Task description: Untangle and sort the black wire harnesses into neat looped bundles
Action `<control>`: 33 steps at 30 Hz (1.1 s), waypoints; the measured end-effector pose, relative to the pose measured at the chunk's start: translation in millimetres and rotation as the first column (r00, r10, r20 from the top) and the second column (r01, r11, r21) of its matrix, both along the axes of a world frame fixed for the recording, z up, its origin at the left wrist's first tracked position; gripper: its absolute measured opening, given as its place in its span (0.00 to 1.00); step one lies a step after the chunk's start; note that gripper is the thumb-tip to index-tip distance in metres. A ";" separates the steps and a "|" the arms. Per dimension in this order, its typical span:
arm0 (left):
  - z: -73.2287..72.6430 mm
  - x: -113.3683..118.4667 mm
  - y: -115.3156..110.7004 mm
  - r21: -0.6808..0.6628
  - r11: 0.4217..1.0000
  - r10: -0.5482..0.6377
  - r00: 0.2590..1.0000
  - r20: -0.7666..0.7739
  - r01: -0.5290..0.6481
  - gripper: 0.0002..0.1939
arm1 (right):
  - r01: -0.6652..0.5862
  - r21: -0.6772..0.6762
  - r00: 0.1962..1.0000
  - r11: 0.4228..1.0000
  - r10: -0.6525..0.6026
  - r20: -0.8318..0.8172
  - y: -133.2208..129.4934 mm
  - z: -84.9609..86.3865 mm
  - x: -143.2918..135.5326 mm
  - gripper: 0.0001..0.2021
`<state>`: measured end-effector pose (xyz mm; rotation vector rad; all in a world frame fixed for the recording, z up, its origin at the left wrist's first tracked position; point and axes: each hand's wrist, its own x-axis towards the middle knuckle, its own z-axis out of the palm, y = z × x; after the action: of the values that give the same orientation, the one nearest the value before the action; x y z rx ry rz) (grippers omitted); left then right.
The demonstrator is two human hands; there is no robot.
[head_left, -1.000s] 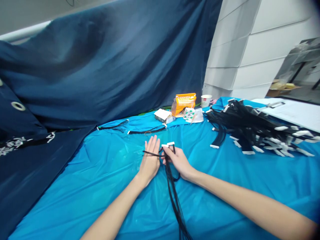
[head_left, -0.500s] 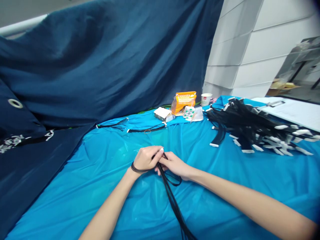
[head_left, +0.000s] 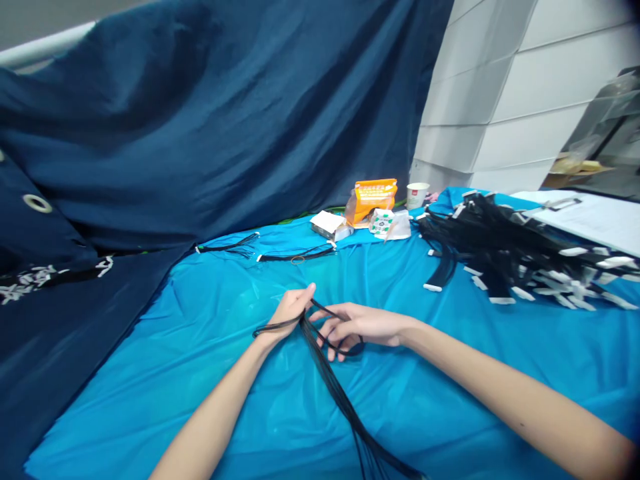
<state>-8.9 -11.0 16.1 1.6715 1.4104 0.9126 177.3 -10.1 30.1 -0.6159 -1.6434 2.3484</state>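
Observation:
A bundle of thin black cables [head_left: 340, 400] runs from my hands down toward the bottom edge of the view. My left hand [head_left: 291, 309] is closed on the bundle's upper part, thumb on top, and a loop of cable stretches back around its wrist. Just to the right, my right hand [head_left: 363, 325] has curled, slightly spread fingers hooked in a second loop of the cable, which crosses the gap between the hands. Part of that loop is hidden behind the right fingers. The blue cloth [head_left: 225, 400] lies beneath both hands.
At right lies a heap of black cables with white connectors [head_left: 500, 247], beside a clipboard [head_left: 600, 223]. Behind the hands are two cable bundles, a small box [head_left: 330, 225], an orange pouch [head_left: 373, 200], a white-green packet [head_left: 383, 223] and a paper cup [head_left: 417, 195]. A dark blue curtain [head_left: 225, 120] hangs behind.
My hands have moved apart from touching, the right one shifting right with its fingers loosening in the loop. The bundle now hangs more spread out below. The view has shifted slightly.

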 end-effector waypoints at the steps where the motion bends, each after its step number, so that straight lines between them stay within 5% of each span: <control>1: -1.0 -1.1 0.9 -0.049 0.998 0.039 0.997 0.072 -0.035 0.27 | 0.023 0.009 1.000 1.000 -0.023 0.002 2.7 2.2 3.7 0.24; 5: -1.4 -1.7 0.4 -0.293 0.954 0.168 0.929 0.331 -0.068 0.23 | 0.334 0.069 0.942 0.940 -0.331 -0.046 15.7 7.0 15.1 0.12; 8: -0.7 2.1 -1.9 -0.440 0.897 0.229 0.812 0.536 0.037 0.19 | 0.469 0.006 0.883 0.883 -0.468 -0.047 24.4 6.2 19.4 0.10; 13: -2.6 8.7 -3.3 -0.459 0.867 0.202 0.704 0.681 0.196 0.22 | 0.525 -0.074 0.836 0.848 -0.530 -0.138 32.8 -3.6 17.7 0.13; 17: -4.4 17.4 -8.0 -0.422 0.848 0.174 0.585 0.792 0.319 0.23 | 0.612 -0.002 0.776 0.791 -0.600 -0.195 38.6 -11.7 10.1 0.16; 19: -4.9 23.4 -12.3 -0.456 0.841 0.224 0.578 0.785 0.293 0.20 | 0.654 0.062 0.747 0.754 -0.632 -0.205 41.8 -15.6 5.9 0.17; 23: -6.3 33.0 -19.5 -0.507 0.830 0.314 0.559 0.768 0.231 0.01 | 0.681 0.173 0.731 0.711 -0.652 -0.199 47.6 -26.1 -0.6 0.16; 28: -6.0 38.3 -19.6 -0.499 0.844 0.358 0.486 0.797 0.195 0.08 | 0.631 0.396 0.763 0.667 -0.624 -0.166 48.6 -40.9 -5.9 0.13; 33: -0.8 41.7 -20.3 -0.583 0.804 0.480 0.452 0.752 0.116 0.11 | 0.538 0.643 0.779 0.545 -0.613 -0.132 43.3 -48.1 -10.9 0.06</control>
<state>32.8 -31.3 15.3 0.3707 0.9403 1.1032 166.5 33.2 -18.0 -0.9461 -1.7799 1.1659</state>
